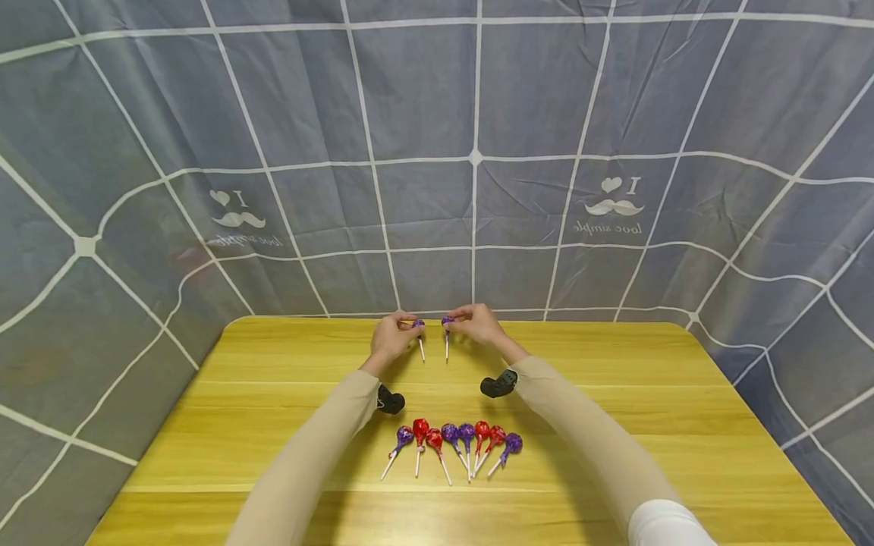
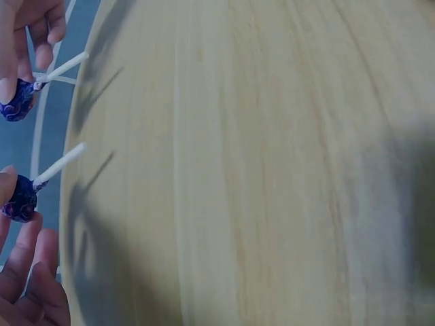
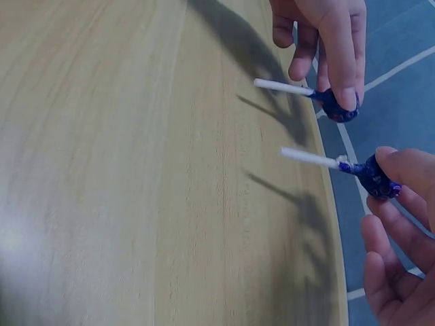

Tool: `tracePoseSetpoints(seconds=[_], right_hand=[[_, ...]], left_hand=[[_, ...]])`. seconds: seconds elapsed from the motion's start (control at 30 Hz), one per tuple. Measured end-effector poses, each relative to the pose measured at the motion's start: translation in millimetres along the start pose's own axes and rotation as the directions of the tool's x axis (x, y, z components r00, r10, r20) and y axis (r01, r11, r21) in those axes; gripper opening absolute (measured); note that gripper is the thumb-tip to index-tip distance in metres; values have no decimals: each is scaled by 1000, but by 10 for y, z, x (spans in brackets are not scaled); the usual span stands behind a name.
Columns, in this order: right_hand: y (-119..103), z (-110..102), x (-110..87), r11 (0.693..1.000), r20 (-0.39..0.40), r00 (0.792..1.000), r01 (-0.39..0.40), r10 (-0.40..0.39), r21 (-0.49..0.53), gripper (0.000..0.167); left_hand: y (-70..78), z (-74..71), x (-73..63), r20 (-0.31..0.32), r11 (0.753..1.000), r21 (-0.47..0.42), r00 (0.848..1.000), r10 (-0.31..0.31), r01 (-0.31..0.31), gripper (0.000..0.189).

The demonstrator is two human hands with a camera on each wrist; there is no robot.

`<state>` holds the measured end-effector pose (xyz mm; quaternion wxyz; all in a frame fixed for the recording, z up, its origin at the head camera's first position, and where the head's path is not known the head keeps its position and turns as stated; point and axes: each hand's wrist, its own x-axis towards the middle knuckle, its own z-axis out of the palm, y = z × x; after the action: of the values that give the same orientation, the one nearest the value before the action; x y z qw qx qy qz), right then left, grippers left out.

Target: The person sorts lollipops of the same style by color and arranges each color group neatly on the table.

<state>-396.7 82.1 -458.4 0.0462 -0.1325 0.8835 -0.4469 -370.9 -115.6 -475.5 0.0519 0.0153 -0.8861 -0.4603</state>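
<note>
Near the far edge of the table, my left hand point(image 1: 391, 336) pinches a purple-wrapped lollipop point(image 1: 419, 325) by its candy head. A short way to the right, my right hand point(image 1: 480, 324) pinches another purple lollipop point(image 1: 447, 321) the same way. Both white sticks point back toward me. In the left wrist view, the left hand's lollipop point(image 2: 22, 201) is the lower one, its stick casting a shadow on the wood. The right wrist view has the right hand's lollipop point(image 3: 378, 178) between thumb and fingertips, below the left hand's lollipop point(image 3: 339, 106).
A row of several red and purple lollipops point(image 1: 466, 432) lies on the yellow wooden table point(image 1: 587, 440) between my forearms, sticks toward me. Behind the table's far edge hangs a grey curtain point(image 1: 423, 205) with white lines. Black wrist cameras point(image 1: 499, 384) sit at both cuffs.
</note>
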Motion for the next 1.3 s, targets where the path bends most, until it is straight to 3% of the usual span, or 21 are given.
tracePoseSetpoints(seconds=[0.23, 0.4, 0.57, 0.73, 0.97, 1.13, 1.3], right_hand=[[74, 79, 60, 999, -24, 1000, -12, 13, 50, 32], [184, 129, 97, 992, -16, 999, 35, -34, 124, 32], [166, 169, 84, 987, -24, 1000, 18, -14, 159, 29], [97, 228, 86, 989, -44, 997, -50, 57, 136, 28], [109, 295, 112, 993, -73, 992, -95, 100, 74, 26], [97, 336, 125, 994, -77, 992, -100, 104, 53, 26], [68, 343, 124, 993, -85, 990, -109, 113, 49, 26]], left_hand=[[-28, 108, 80, -9, 999, 23, 999, -41, 41, 29], [-18, 142, 79, 3, 998, 57, 999, -40, 40, 29], [-20, 169, 93, 7, 997, 65, 999, -49, 49, 26], [-50, 173, 144, 1, 996, 62, 998, -60, 60, 24], [-74, 183, 192, 25, 994, 104, 1000, -16, 14, 23], [-49, 174, 168, 18, 992, 118, 999, -50, 47, 24], [-36, 156, 148, 14, 990, 133, 999, -40, 38, 26]])
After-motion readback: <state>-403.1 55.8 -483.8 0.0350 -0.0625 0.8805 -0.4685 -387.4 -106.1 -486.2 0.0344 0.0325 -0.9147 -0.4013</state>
